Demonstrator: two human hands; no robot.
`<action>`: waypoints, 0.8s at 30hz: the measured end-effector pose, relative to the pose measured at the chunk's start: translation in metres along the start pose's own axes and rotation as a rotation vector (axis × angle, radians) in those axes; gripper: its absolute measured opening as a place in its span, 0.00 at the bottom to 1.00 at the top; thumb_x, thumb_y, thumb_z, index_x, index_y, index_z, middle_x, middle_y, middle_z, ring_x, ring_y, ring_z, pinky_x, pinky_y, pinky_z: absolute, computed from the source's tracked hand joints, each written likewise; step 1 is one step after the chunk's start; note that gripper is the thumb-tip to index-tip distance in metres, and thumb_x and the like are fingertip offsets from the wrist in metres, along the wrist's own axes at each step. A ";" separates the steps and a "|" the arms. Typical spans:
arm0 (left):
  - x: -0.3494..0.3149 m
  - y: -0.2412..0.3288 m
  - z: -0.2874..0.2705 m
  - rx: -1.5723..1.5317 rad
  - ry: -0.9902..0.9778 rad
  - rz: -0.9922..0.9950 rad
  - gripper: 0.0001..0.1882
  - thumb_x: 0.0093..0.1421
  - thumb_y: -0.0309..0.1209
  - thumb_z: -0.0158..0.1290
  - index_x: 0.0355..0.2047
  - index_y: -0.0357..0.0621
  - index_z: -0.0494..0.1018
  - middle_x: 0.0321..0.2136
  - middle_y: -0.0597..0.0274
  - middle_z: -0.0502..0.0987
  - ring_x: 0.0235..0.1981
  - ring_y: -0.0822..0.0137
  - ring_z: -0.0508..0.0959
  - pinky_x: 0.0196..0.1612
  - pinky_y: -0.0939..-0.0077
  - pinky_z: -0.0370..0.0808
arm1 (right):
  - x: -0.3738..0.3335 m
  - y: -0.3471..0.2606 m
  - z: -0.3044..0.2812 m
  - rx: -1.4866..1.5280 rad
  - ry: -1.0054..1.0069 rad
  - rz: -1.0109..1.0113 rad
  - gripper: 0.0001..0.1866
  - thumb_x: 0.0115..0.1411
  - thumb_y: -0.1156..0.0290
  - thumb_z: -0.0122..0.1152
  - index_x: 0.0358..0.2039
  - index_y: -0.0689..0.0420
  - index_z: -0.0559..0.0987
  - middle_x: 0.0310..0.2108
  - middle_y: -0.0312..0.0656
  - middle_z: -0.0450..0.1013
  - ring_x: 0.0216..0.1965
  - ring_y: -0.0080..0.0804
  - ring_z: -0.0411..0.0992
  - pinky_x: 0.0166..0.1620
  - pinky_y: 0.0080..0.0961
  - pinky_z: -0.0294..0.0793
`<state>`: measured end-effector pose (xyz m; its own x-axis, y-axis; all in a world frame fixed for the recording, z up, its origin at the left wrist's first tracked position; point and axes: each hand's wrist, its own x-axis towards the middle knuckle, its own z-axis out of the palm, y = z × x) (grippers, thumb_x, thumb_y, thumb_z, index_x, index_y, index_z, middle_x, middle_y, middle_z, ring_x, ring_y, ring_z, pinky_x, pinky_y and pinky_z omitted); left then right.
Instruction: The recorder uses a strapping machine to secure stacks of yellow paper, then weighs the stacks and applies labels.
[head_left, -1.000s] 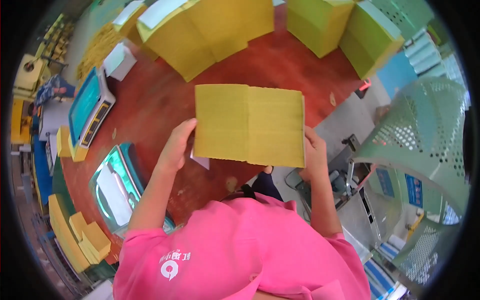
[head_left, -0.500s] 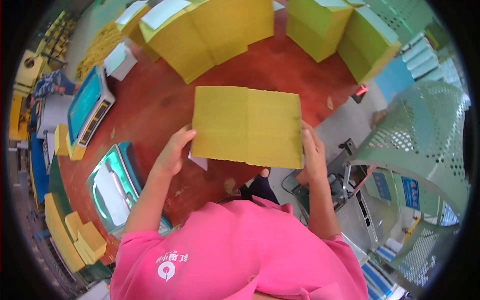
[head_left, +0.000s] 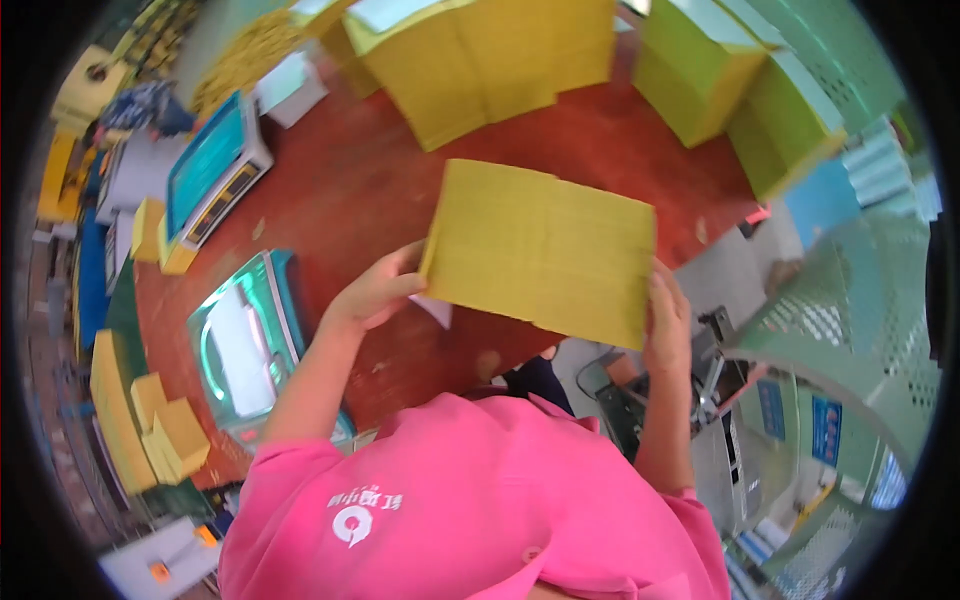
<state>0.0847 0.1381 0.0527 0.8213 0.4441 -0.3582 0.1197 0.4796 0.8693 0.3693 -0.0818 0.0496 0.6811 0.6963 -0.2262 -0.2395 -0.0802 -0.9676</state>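
Left hand (head_left: 375, 292) and right hand (head_left: 668, 318) clamp yellow paper stack (head_left: 540, 250) by opposite edges above red table (head_left: 340, 190); keep edges flush, pressure even.

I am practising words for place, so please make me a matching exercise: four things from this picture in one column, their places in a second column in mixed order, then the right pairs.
Things:
1. yellow sheet stack
2. left hand
3. right hand
4. weighing scale

Places:
A. on the stack's right edge
B. far left on the red table
C. held between both hands
D. at the stack's lower left corner

Pairs: 1-C, 2-D, 3-A, 4-B
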 end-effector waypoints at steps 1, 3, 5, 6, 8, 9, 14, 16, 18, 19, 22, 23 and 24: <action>0.003 0.002 0.003 -0.004 0.030 0.007 0.49 0.47 0.47 0.66 0.64 0.36 0.57 0.59 0.59 0.66 0.60 0.64 0.64 0.62 0.69 0.59 | -0.001 -0.004 -0.006 -0.012 -0.005 0.039 0.23 0.65 0.62 0.48 0.55 0.62 0.73 0.37 0.31 0.72 0.33 0.17 0.65 0.35 0.17 0.62; 0.003 0.006 0.008 -0.053 -0.075 0.016 0.48 0.48 0.46 0.66 0.63 0.36 0.58 0.58 0.59 0.66 0.61 0.64 0.64 0.63 0.68 0.58 | 0.005 0.003 -0.018 -0.003 -0.020 0.038 0.24 0.65 0.62 0.48 0.56 0.64 0.71 0.45 0.36 0.73 0.42 0.21 0.69 0.43 0.19 0.66; 0.002 -0.007 0.002 -0.138 -0.077 0.039 0.45 0.50 0.44 0.65 0.63 0.36 0.58 0.58 0.59 0.66 0.60 0.64 0.64 0.63 0.68 0.57 | 0.005 -0.001 -0.015 0.063 -0.052 0.044 0.24 0.66 0.61 0.48 0.56 0.65 0.70 0.48 0.39 0.72 0.47 0.24 0.68 0.47 0.21 0.65; 0.000 -0.012 -0.001 -0.221 -0.100 0.058 0.43 0.52 0.42 0.63 0.63 0.37 0.58 0.58 0.59 0.67 0.60 0.64 0.65 0.63 0.67 0.57 | 0.006 -0.002 -0.012 0.127 -0.062 0.048 0.25 0.66 0.61 0.48 0.56 0.67 0.69 0.52 0.41 0.70 0.51 0.27 0.68 0.52 0.23 0.65; -0.004 -0.016 -0.001 -0.295 -0.092 0.076 0.41 0.54 0.40 0.62 0.64 0.37 0.57 0.58 0.59 0.67 0.59 0.64 0.65 0.63 0.67 0.58 | 0.011 0.003 -0.014 0.152 -0.083 0.058 0.25 0.66 0.61 0.48 0.57 0.67 0.69 0.53 0.42 0.70 0.53 0.28 0.67 0.55 0.24 0.64; -0.005 -0.018 0.000 -0.367 -0.092 0.092 0.40 0.56 0.39 0.60 0.64 0.37 0.57 0.57 0.60 0.68 0.59 0.64 0.66 0.62 0.66 0.59 | 0.012 0.004 -0.015 0.178 -0.094 0.065 0.25 0.67 0.61 0.48 0.57 0.67 0.68 0.54 0.43 0.69 0.55 0.29 0.67 0.58 0.26 0.63; -0.001 -0.018 -0.007 -0.312 0.082 -0.025 0.30 0.58 0.32 0.55 0.59 0.35 0.62 0.53 0.59 0.71 0.53 0.64 0.71 0.57 0.69 0.65 | 0.009 0.002 -0.012 0.141 -0.097 0.056 0.25 0.67 0.63 0.48 0.58 0.68 0.68 0.54 0.44 0.69 0.55 0.31 0.67 0.58 0.27 0.64; 0.009 -0.004 -0.003 -0.144 0.128 -0.088 0.26 0.58 0.31 0.53 0.57 0.34 0.65 0.50 0.59 0.73 0.50 0.64 0.73 0.54 0.71 0.68 | 0.006 0.002 -0.012 0.120 -0.094 0.046 0.25 0.67 0.63 0.48 0.58 0.68 0.67 0.54 0.44 0.69 0.55 0.31 0.67 0.58 0.27 0.64; 0.022 0.018 0.012 0.369 0.211 -0.085 0.19 0.58 0.29 0.49 0.49 0.33 0.72 0.40 0.58 0.78 0.40 0.65 0.76 0.46 0.73 0.72 | 0.004 0.001 -0.012 0.124 -0.094 0.050 0.24 0.67 0.64 0.48 0.58 0.68 0.67 0.54 0.45 0.69 0.54 0.31 0.67 0.57 0.27 0.64; 0.026 0.024 0.016 0.366 0.186 -0.084 0.19 0.58 0.29 0.49 0.49 0.33 0.72 0.40 0.58 0.78 0.40 0.65 0.76 0.46 0.73 0.72 | 0.004 0.001 -0.010 0.116 -0.071 0.044 0.24 0.67 0.64 0.48 0.58 0.68 0.67 0.54 0.45 0.69 0.54 0.31 0.67 0.57 0.27 0.64; 0.030 0.036 0.017 0.709 0.173 -0.090 0.14 0.57 0.28 0.49 0.40 0.32 0.75 0.31 0.55 0.79 0.33 0.66 0.77 0.39 0.72 0.73 | 0.004 -0.001 -0.005 0.092 -0.038 0.080 0.24 0.67 0.64 0.48 0.58 0.67 0.68 0.53 0.44 0.70 0.54 0.30 0.67 0.57 0.26 0.64; 0.028 0.034 0.015 0.763 0.277 -0.049 0.11 0.57 0.28 0.49 0.36 0.33 0.74 0.29 0.53 0.78 0.31 0.66 0.77 0.36 0.71 0.73 | 0.005 0.001 -0.005 0.111 -0.068 0.069 0.24 0.67 0.64 0.48 0.58 0.67 0.68 0.53 0.44 0.70 0.54 0.30 0.67 0.57 0.26 0.64; 0.027 0.032 0.016 0.815 0.384 -0.007 0.09 0.57 0.28 0.49 0.33 0.34 0.74 0.26 0.52 0.78 0.28 0.67 0.77 0.34 0.70 0.73 | 0.006 0.002 -0.006 0.130 -0.100 0.058 0.24 0.67 0.65 0.48 0.58 0.67 0.67 0.53 0.44 0.69 0.54 0.29 0.67 0.57 0.26 0.64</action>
<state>0.1198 0.1533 0.0766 0.5935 0.7356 -0.3265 0.6024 -0.1370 0.7864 0.3770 -0.0825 0.0455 0.5929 0.7613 -0.2624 -0.3678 -0.0339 -0.9293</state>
